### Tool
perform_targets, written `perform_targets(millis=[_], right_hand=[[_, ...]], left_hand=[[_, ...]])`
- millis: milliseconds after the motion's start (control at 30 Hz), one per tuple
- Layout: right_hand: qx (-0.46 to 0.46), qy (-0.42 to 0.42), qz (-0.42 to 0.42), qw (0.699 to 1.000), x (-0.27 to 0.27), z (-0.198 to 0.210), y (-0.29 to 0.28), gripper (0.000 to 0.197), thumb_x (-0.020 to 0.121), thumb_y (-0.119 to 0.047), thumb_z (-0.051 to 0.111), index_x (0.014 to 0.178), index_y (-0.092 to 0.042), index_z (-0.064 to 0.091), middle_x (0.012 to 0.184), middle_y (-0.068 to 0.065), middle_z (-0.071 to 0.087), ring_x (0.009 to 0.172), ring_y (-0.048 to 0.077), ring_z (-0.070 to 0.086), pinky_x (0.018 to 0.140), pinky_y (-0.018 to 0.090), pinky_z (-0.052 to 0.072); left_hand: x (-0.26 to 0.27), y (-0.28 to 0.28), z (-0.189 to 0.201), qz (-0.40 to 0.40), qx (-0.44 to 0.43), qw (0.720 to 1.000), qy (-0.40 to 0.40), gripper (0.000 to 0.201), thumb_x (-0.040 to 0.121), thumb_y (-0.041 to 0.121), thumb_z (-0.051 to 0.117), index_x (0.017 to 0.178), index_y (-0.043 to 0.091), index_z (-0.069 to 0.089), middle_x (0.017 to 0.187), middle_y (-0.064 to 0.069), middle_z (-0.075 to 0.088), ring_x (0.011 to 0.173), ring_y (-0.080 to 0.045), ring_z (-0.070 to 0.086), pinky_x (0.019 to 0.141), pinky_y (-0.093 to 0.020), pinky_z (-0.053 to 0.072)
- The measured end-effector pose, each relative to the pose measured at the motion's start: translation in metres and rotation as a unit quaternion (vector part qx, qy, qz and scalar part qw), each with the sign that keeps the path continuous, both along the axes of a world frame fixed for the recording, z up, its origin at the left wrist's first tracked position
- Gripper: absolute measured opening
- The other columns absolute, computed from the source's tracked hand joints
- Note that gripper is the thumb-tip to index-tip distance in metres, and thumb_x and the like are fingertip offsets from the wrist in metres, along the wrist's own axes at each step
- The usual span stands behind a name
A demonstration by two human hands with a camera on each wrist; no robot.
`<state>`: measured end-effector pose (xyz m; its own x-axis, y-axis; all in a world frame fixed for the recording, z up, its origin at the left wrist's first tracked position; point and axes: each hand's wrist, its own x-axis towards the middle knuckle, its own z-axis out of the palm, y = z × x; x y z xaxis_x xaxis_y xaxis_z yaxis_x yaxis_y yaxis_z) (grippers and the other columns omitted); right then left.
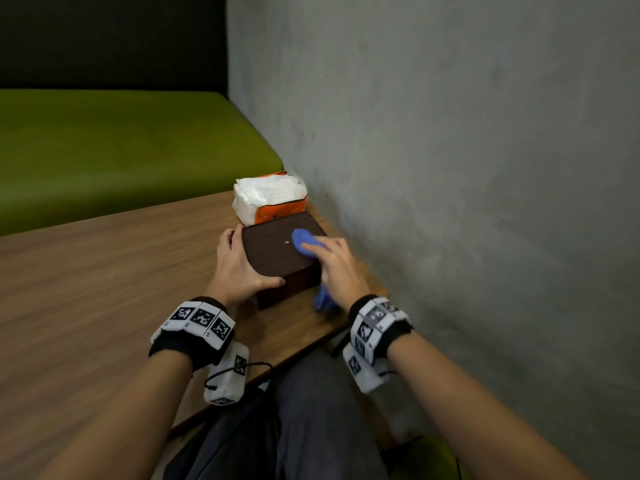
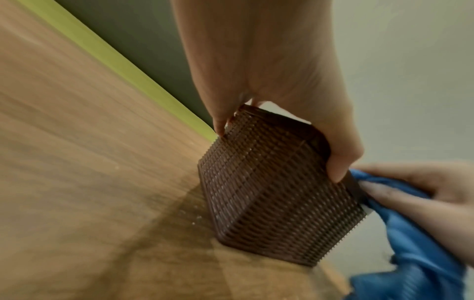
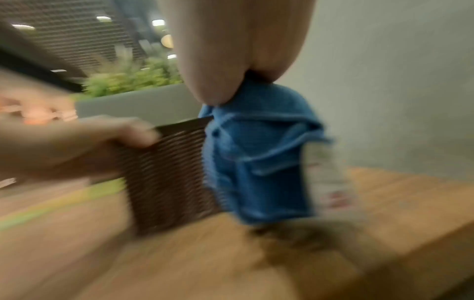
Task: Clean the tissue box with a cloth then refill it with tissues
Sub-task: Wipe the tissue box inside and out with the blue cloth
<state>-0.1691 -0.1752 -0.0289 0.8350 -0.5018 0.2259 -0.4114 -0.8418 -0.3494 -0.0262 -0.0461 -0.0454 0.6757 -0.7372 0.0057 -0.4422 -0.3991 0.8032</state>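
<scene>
A dark brown woven tissue box [image 1: 277, 251] [image 2: 259, 182] [image 3: 166, 172] stands on the wooden table [image 1: 104, 271] close to the wall. My left hand [image 1: 239, 268] [image 2: 277, 101] grips its near-left side, thumb across the front top edge. My right hand [image 1: 332, 265] [image 3: 231, 50] holds a blue cloth [image 1: 303, 239] [image 2: 410, 223] [image 3: 256, 152] and presses it on the lid's right part; the cloth's tail hangs down beside the box. A pack of white tissues in orange wrapping [image 1: 270, 197] lies right behind the box.
A grey concrete wall [image 1: 450, 168] runs along the table's right edge. A green bench seat [image 1: 121, 143] lies beyond the table's far edge. My lap [image 1: 304, 427] is below the near table edge. The right wrist view is blurred.
</scene>
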Motion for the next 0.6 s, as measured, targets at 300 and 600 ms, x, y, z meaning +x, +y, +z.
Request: perform_targets(millis=[300, 600], right_hand=[[-0.011, 0.002, 0.116, 0.993, 0.001, 0.003, 0.043, 0.059, 0.071, 0.017, 0.047, 0.124, -0.008, 0.055, 0.131, 0.017, 0.054, 0.112, 0.037, 0.046, 0.104, 0.039, 0.036], [0.022, 0.002, 0.037, 0.999, -0.009, 0.006, 0.004, 0.055, 0.078, 0.018, 0.043, 0.124, -0.009, 0.056, 0.132, 0.014, 0.054, 0.109, 0.034, 0.045, 0.101, 0.038, 0.038]], left_hand=[[0.011, 0.006, 0.007, -0.044, 0.018, 0.999, 0.018, 0.143, 0.024, 0.059, 0.065, 0.145, 0.006, 0.010, 0.149, -0.012, 0.013, 0.141, -0.026, 0.018, 0.115, -0.034, 0.021], [0.011, -0.028, 0.049, -0.151, 0.280, 0.938, -0.142, 0.114, 0.071, 0.050, 0.068, 0.147, 0.010, -0.008, 0.156, -0.018, -0.008, 0.145, -0.034, -0.007, 0.112, -0.061, 0.008]])
